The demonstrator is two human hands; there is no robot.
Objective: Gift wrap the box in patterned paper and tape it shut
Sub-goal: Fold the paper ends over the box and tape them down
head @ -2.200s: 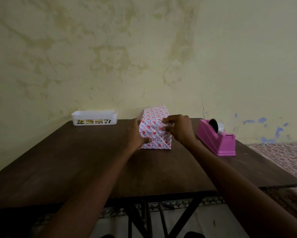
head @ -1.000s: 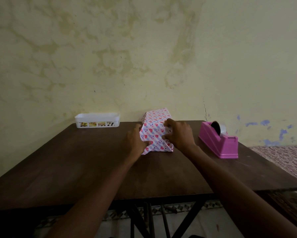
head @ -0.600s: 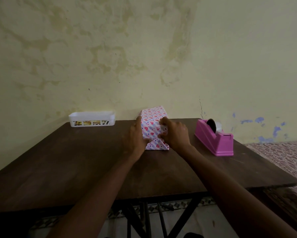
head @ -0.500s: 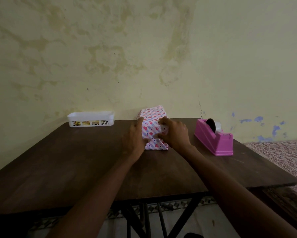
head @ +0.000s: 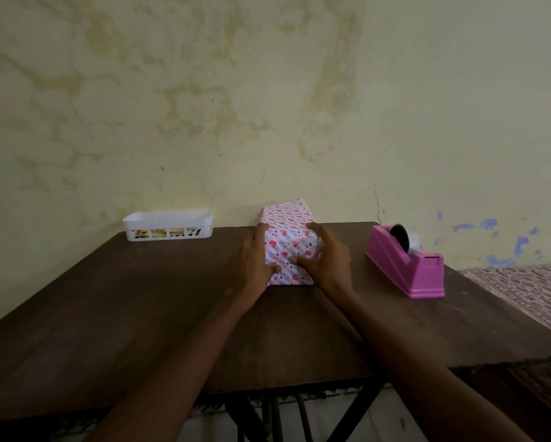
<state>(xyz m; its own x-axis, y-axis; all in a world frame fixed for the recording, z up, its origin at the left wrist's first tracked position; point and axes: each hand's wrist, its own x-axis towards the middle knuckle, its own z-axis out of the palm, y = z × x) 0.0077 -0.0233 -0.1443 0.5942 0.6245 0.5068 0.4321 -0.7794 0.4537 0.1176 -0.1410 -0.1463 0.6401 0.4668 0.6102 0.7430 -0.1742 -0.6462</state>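
Note:
The box (head: 288,237), covered in white paper with pink and red hearts, lies on the dark wooden table (head: 140,314), its long axis pointing to the wall. My left hand (head: 255,263) lies flat against its left side, thumb on the near end face. My right hand (head: 327,260) clasps the right side, fingers along the top edge and thumb pressing the folded paper on the near end. A pink tape dispenser (head: 406,261) with a roll of clear tape stands to the right of the box.
A white slotted plastic basket (head: 168,225) stands at the back left against the stained yellow wall. The table's right edge ends just past the dispenser, and patterned fabric (head: 529,291) lies beyond it. Metal table legs show below the front edge.
The loose triangular paper flap at the near end has been folded up flat against the box. Both hands moved from creasing the flap to holding the box's sides with thumbs on the end.

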